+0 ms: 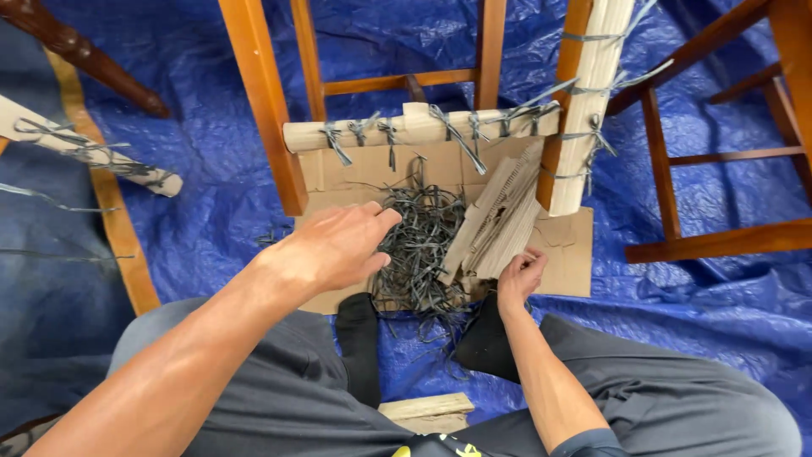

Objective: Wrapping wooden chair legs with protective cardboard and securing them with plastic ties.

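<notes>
1. Head view puts the loose tangle of dark grey flat strips [420, 254] in the middle, heaped on a flat sheet of brown cardboard [568, 254] that lies on the blue tarpaulin [211, 203], just ahead of your knees.
2. Your left hand [338, 245] is the nearer one: its fingertips sit at the tangle's left edge, so the strips lie just to the right of and slightly beyond them. The fingers are loosely curved and a little apart, clamped on nothing.
3. Your right hand [520, 275] is at the tangle's lower right, fingers curled together at the bottom edge of a slanted bundle of pale tan woven slats [499, 220]; whether it pinches a strip, you cannot tell.
4. That bundle's long axis runs from lower left up to upper right, leaning toward the chair leg.
5. Beyond the heap, a pale rolled rail [414, 129] lies horizontal, tied with grey strips to the orange-brown wooden chair frame [262, 93]; a second pale roll [592, 93] stands nearly upright at right.
6. No labels or signs show; the cardboard is plain.
</notes>
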